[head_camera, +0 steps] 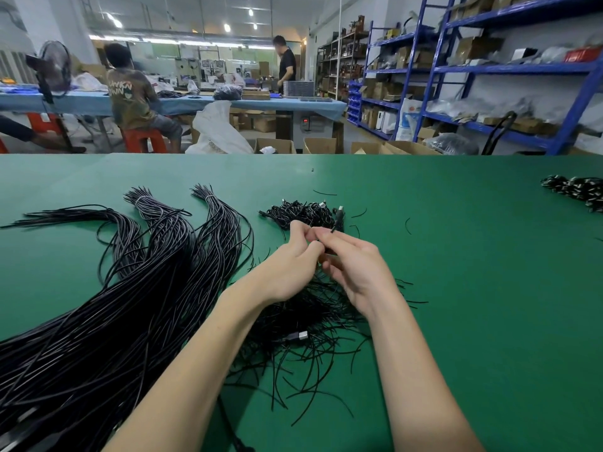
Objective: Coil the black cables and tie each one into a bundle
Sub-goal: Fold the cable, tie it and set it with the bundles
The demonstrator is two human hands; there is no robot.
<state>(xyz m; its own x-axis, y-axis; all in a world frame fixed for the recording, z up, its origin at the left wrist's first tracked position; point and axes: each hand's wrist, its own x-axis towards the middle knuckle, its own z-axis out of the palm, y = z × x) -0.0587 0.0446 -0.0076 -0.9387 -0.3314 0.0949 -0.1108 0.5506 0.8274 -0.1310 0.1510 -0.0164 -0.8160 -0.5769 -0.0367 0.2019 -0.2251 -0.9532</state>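
My left hand [290, 256] and my right hand [354, 265] meet over the middle of the green table [473, 288], fingertips together. Both pinch a thin black cable [337, 223] whose plug end sticks up just past my right fingers. Long black cables [130, 305] lie in thick tied sheaves across the left half of the table. A small heap of coiled, tied bundles [300, 213] sits just beyond my hands. Under my wrists lies a loose pile of short black ties [310, 340] with a silver-tipped USB plug [298, 337] on it.
More finished bundles [574, 187] lie at the far right edge of the table. Stray ties [408, 225] are scattered to the right of the heap. Beyond the table are cardboard boxes [275, 145], blue shelving [489, 76] and two people at another bench.
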